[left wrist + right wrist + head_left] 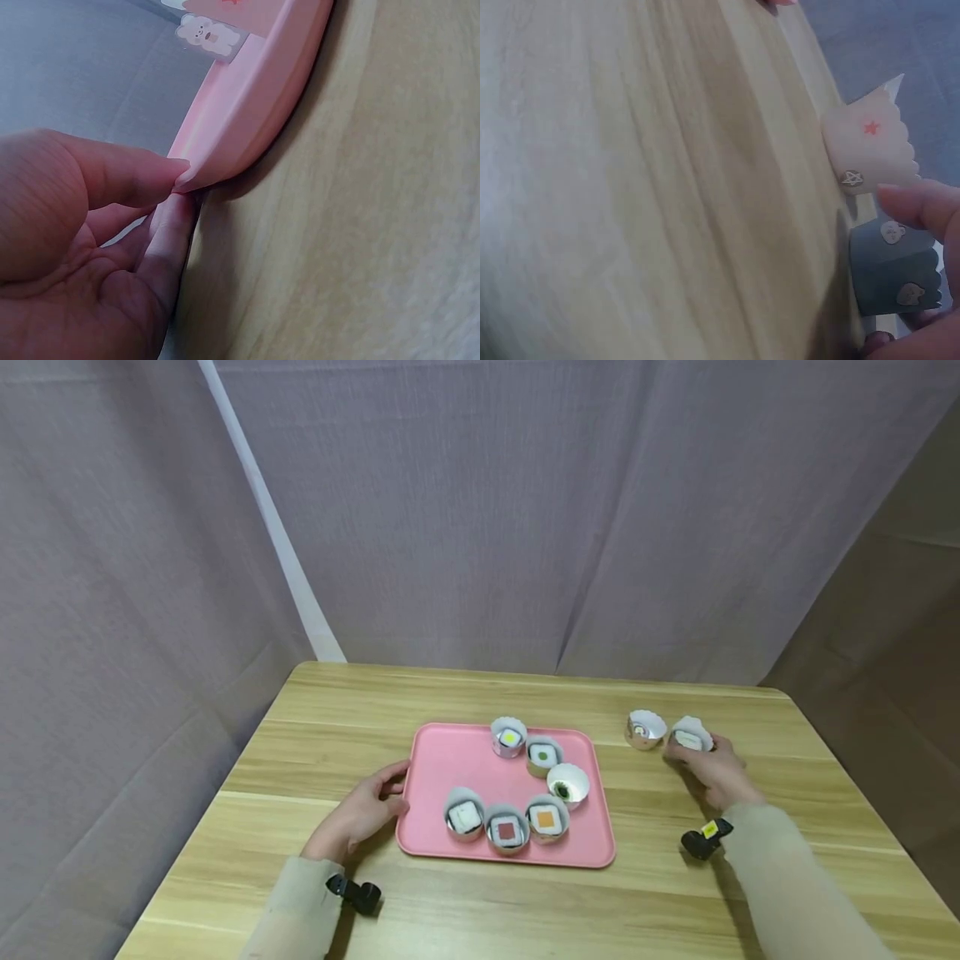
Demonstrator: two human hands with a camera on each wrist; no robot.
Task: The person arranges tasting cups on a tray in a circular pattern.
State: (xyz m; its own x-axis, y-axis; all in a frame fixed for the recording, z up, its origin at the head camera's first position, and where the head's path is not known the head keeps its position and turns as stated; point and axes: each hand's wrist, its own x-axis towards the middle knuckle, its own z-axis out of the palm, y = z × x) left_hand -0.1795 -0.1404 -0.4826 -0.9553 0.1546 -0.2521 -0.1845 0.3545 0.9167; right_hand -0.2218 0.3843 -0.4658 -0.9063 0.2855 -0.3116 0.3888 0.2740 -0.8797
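Observation:
On the table, the left hand (367, 810) pinches the left rim of a pink tray (450, 752) between thumb and fingers; the left wrist view shows the grip close up. Off to the right, the right hand (712, 772) holds a scalloped paper cup (690, 724) with a white piece in it, fingers around its sides. In the right wrist view this cup (892, 270) looks blue-grey with small animal-face prints. Just left of it stands another paper cup (647, 729), pale with a red star in the right wrist view. Part of the right hand lies outside that view.
Several paper cups stand on the tray's middle and right, among them one with a red-centred piece (507, 832), one with an orange-centred piece (547, 818) and a tilted white cup (567, 783). Grey curtains (450, 527) hang behind the wooden table (510, 910).

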